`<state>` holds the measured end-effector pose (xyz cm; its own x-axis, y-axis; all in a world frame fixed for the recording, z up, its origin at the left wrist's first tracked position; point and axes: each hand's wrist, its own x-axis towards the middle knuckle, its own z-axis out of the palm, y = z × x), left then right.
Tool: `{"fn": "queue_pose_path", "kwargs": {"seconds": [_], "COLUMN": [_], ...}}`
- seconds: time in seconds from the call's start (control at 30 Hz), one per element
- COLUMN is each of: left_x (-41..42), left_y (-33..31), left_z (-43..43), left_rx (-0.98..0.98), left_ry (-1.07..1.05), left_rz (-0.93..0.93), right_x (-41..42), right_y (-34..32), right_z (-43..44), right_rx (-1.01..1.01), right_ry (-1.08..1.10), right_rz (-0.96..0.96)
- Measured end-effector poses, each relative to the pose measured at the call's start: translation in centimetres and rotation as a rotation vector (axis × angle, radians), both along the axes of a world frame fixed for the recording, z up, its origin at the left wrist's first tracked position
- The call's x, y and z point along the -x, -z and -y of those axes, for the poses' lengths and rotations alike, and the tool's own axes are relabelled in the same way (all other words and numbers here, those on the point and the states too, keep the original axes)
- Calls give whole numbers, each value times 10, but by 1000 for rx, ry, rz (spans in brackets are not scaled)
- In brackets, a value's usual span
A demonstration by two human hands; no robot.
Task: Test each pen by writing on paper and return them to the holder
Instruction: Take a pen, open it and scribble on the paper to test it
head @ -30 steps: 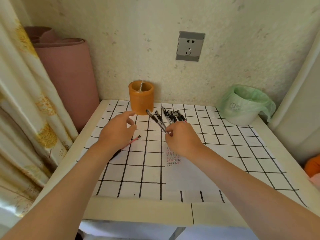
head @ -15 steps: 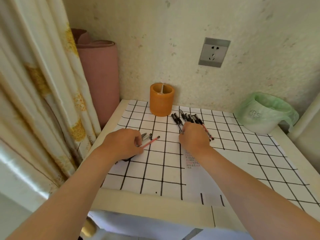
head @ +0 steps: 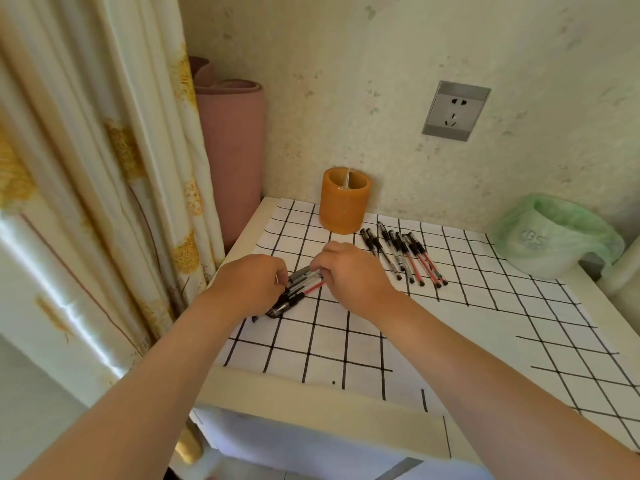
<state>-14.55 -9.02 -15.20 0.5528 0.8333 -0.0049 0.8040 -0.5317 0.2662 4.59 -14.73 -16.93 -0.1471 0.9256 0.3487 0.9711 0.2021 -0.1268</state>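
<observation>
An orange cylindrical pen holder (head: 344, 200) stands at the back of the table on grid-lined paper (head: 346, 337). A row of several black and red pens (head: 403, 252) lies on the paper to its right. A second bundle of pens (head: 299, 289) lies at the paper's left edge. My left hand (head: 251, 284) grips the bundle's near end, fingers curled over it. My right hand (head: 349, 271) pinches the bundle's far end. The pen tips under both hands are hidden.
A bin lined with a green bag (head: 550, 233) sits at the back right. A rolled pink mat (head: 230, 133) leans in the corner beside a floral curtain (head: 104, 168). A wall socket (head: 453, 110) is above the table. The table's front edge (head: 311, 407) is near me.
My right hand left the row of pens and moved left onto the bundle. My left hand stayed on the bundle. The view has shifted closer and to the left.
</observation>
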Motion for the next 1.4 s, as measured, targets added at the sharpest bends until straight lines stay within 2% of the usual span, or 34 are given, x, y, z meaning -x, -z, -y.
{"fn": "queue_pose_path", "kwargs": {"seconds": [0.23,0.5,1.0,1.2,1.33,1.4], "left_x": [13,15,13,3,-20,-32], "left_y": [2,2,-4,-14,-19,-21], "left_z": [-6,-4,0,7,21,28], "left_rx": [92,88,146,75,66,33], "left_ry": [-16,12,94,131,199,222], "left_rz": [-18,-17,-2,144,253,266], "right_x": [12,12,2,-11,-14,-20], "right_y": [12,15,10,-8,-30,-39], "right_z": [-7,-8,3,19,39,47], "right_rx": [5,12,116,88,206,221], "right_ry": [-140,-136,-117,-58,-62,-49], "right_rz": [85,176,48,-36,-223,-208]}}
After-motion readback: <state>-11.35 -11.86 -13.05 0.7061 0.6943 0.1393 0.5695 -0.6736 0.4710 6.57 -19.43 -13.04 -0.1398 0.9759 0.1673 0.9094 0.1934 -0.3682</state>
